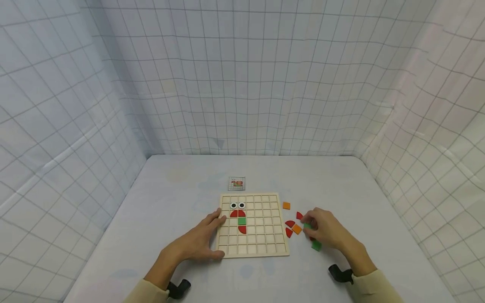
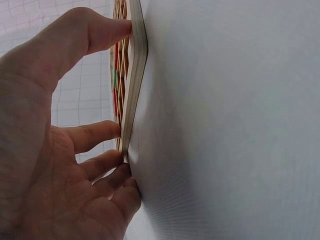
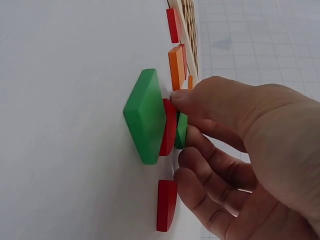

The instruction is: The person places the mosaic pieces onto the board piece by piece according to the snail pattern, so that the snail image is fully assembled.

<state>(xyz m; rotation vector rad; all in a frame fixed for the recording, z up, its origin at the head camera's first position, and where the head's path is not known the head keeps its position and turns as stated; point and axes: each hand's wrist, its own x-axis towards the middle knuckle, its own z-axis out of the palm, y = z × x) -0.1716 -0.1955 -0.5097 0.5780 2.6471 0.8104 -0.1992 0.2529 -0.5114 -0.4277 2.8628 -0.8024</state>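
A wooden grid board (image 1: pixel 261 239) lies on the table. On it are two round eye pieces (image 1: pixel 233 205), red quarter-circle tiles (image 1: pixel 242 230) and a green square tile (image 1: pixel 241 221). My left hand (image 1: pixel 202 240) rests at the board's left side, its fingers spread over the edge and the thumb at the near corner. In the left wrist view, the thumb touches the board's rim. To the right of the board, my right hand (image 1: pixel 326 227) pinches a green tile (image 3: pixel 181 131) low over the table. Beside its fingertips lie a red tile (image 3: pixel 168 127) and another green square tile (image 3: pixel 145 117).
A small picture card (image 1: pixel 236 184) lies beyond the board. Loose orange squares (image 1: pixel 286 205) and several red tiles (image 1: pixel 290 224) are scattered between the board and my right hand. White gridded cloth walls (image 1: pixel 242 84) surround the table on the far side and both flanks.
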